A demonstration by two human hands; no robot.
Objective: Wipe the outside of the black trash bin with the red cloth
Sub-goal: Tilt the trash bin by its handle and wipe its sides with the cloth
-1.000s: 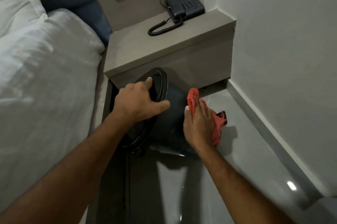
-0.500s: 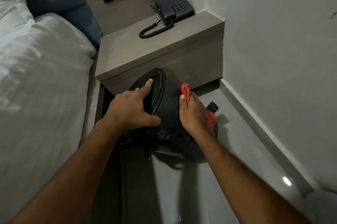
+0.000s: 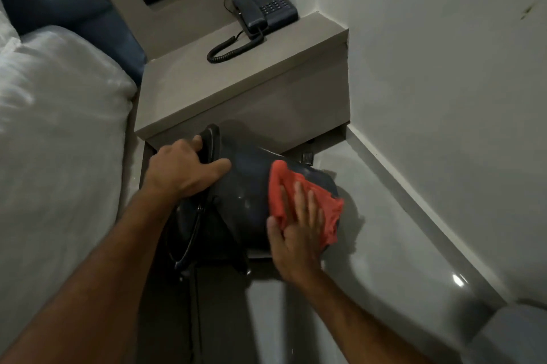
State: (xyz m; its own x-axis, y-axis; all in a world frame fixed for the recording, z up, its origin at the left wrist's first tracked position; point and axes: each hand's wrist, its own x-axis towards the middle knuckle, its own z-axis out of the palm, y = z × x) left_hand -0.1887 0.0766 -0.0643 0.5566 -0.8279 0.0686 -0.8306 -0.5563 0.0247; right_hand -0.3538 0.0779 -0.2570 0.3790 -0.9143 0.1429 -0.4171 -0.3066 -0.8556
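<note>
grey glossy floor (image 3: 384, 260) runs between a white-sheeted bed (image 3: 59, 132) and a pale wall (image 3: 444, 82), with a grey nightstand (image 3: 236, 91) set in the corner and a dark corded phone (image 3: 263, 11) on top of it. the black trash bin (image 3: 248, 195) lies tipped on its side in front of the nightstand, its rim toward the bed and its base toward the wall.

the left hand (image 3: 183, 171) grips the bin's rim, fingers curled over the edge and thumb stretched along the outer wall. the right hand (image 3: 299, 233) lies flat and open, fingers spread, pressing the red cloth (image 3: 299, 198) against the bin's side near the base.

compared with half a second ago, the right hand has slid from the upper part of the bin's side down and around toward the near side, and the cloth, then mostly bunched under the palm, is now spread wider across the curved wall. the bin looks rolled further over, showing more of its side. the left hand has kept its hold on the rim. the view has also shifted, so the nightstand and phone sit further right in the picture.
</note>
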